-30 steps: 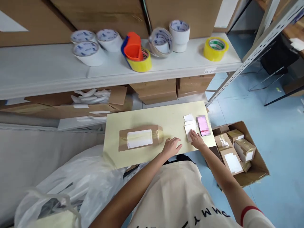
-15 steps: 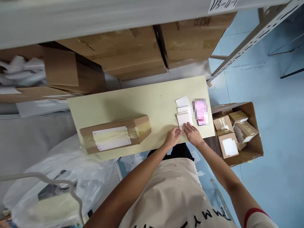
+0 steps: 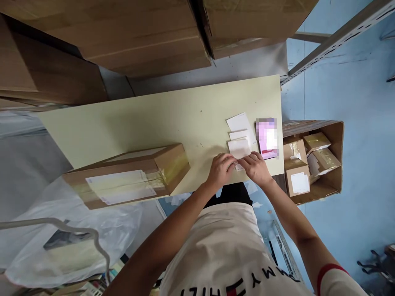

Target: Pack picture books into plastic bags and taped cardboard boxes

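White slips (image 3: 239,146) lay on the table (image 3: 148,119), beside the phone (image 3: 267,139).
I had the left hand (image 3: 221,168) and right hand (image 3: 256,167) close together at their near end; whether either pinched paper, I couldn't tell.

- The near ends of the white papers (image 3: 240,146) are partly hidden by the left hand (image 3: 220,168) and right hand (image 3: 254,166); whether the 2 hands pinch a sheet cannot be told.
- Coarse pixel blocks blur the phone (image 3: 267,137).
- Print on the long parcel's label (image 3: 120,187) is too small to read.
- The top edge cuts off 2 large boxes (image 3: 138,37).
- The left edge crops the grey cord (image 3: 55,221).
- The bottom edge crops the shirt (image 3: 228,238).
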`<state>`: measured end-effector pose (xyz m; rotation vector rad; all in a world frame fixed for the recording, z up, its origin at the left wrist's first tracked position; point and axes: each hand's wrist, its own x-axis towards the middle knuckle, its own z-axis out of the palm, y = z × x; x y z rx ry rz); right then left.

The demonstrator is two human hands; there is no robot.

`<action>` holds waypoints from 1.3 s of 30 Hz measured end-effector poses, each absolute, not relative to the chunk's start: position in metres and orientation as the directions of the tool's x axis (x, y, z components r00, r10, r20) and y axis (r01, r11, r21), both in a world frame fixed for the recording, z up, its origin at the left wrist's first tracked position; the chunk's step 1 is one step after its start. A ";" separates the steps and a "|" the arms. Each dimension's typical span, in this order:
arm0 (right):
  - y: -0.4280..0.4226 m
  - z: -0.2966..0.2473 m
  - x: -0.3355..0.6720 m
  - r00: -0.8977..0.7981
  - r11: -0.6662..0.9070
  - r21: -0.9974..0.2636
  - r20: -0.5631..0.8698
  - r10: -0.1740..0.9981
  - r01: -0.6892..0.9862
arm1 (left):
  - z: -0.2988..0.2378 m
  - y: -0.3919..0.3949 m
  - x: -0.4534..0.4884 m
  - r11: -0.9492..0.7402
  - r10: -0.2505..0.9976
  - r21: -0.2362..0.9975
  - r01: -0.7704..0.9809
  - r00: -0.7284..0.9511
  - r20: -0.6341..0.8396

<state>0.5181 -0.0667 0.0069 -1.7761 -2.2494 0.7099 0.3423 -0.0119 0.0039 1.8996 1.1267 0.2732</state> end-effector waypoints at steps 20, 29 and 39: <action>-0.016 0.021 0.518 -0.077 -0.377 -0.912 -0.392 0.917 0.162 | 0.063 0.043 0.310 0.421 0.902 0.901 0.103 0.058 -0.428; -0.028 0.044 0.487 -0.089 -0.254 -0.942 -0.279 0.956 0.219 | 0.104 0.046 0.289 -0.241 0.970 0.688 0.684 0.147 0.194; -0.040 0.053 0.475 -0.027 -0.158 -0.930 -0.176 0.984 0.331 | 0.132 0.046 0.324 -0.728 0.557 0.339 0.596 0.802 -0.216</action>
